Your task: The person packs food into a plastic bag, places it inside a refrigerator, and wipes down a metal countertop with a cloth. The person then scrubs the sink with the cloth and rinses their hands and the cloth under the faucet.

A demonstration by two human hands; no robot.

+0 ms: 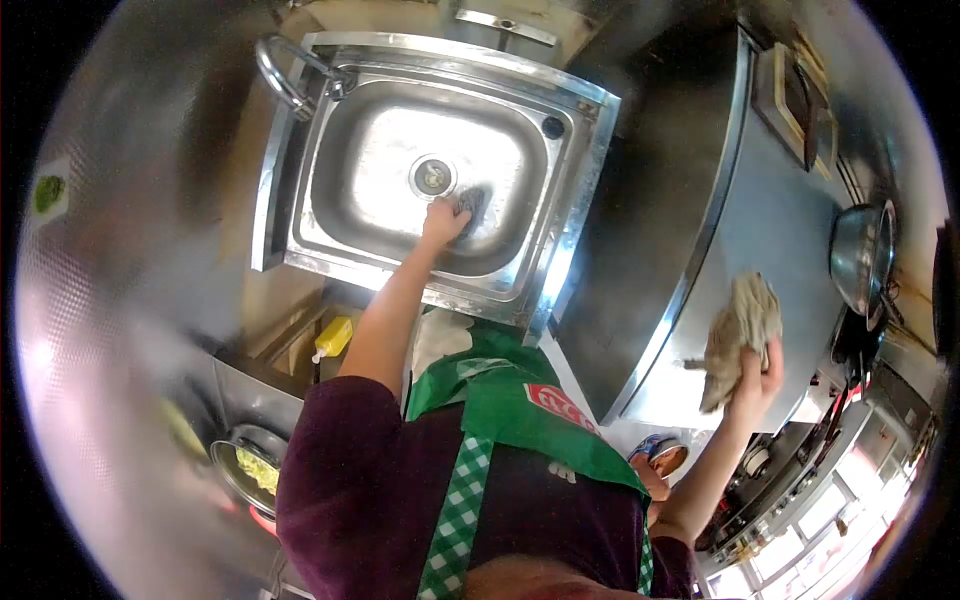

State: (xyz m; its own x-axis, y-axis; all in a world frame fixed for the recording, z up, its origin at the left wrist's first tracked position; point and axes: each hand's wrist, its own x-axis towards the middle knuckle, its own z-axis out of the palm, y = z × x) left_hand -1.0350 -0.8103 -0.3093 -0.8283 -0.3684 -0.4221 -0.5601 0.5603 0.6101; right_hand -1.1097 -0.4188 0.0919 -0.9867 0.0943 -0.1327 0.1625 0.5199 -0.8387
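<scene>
- I have the left hand down inside the sink, its fingers closed on a dark scrubber.
- I see the dark scrubber at that hand's fingertips, low in the sink; how firmly it is gripped I cannot tell.
- Just ahead of the left hand I find the drain.
- Farther ahead and to its left, well apart, I see the curved tap.
- Behind the left hand, to the left, I spot a yellow bottle.
- I have the right hand out to the side, clamped on a bunched, pale cloth that spreads ahead of its fingers.
- Ahead of the right hand I see the steel desk; whether the cloth touches it I cannot tell.
- Ahead and right of that hand I see a metal bowl.
</scene>
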